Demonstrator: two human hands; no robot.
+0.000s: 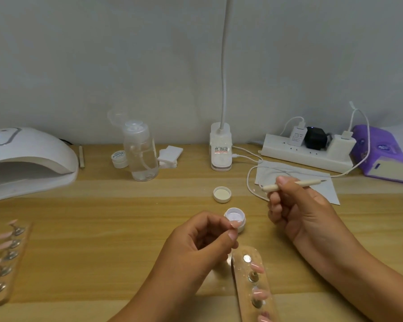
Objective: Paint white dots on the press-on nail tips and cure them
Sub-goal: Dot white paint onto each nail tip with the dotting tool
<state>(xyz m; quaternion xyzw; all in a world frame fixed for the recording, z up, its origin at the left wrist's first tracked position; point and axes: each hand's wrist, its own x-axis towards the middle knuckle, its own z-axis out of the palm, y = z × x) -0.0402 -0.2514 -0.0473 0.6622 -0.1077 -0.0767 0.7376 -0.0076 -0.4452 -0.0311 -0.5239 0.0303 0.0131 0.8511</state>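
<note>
A small pink nail tip (235,225) is pinched between the thumb and forefinger of the left hand (203,242), just above the near rim of an open jar (235,216) of pale gel; so much of the tip is covered that its long axis cannot be told. The remaining fingers (197,231) of that hand are curled in loosely. A dotting pen (293,184) is gripped in the right hand (298,210), thumb on top and fingers wrapped beneath. Its long axis lies almost level, the thick butt toward 9 o'clock and the fine tip toward 3 o'clock, away from the jar. The jar's lid (222,194) is laid upside down on the counter (102,228) at 11 o'clock from the jar, apart from it. At 6 o'clock from the jar a wooden holder (240,282) is set lengthwise from 12 to 6 o'clock, with pink tips (257,267) mounted on its metal studs and pointing toward 3 o'clock. A second holder (2,296) of tips is seen at the 8 o'clock edge. A white curing lamp (28,156) is placed at 10 o'clock. A clear pump bottle (141,154) and a clip lamp base (221,147) are stood at 12 o'clock, and a power strip (307,152) at 2 o'clock.
</note>
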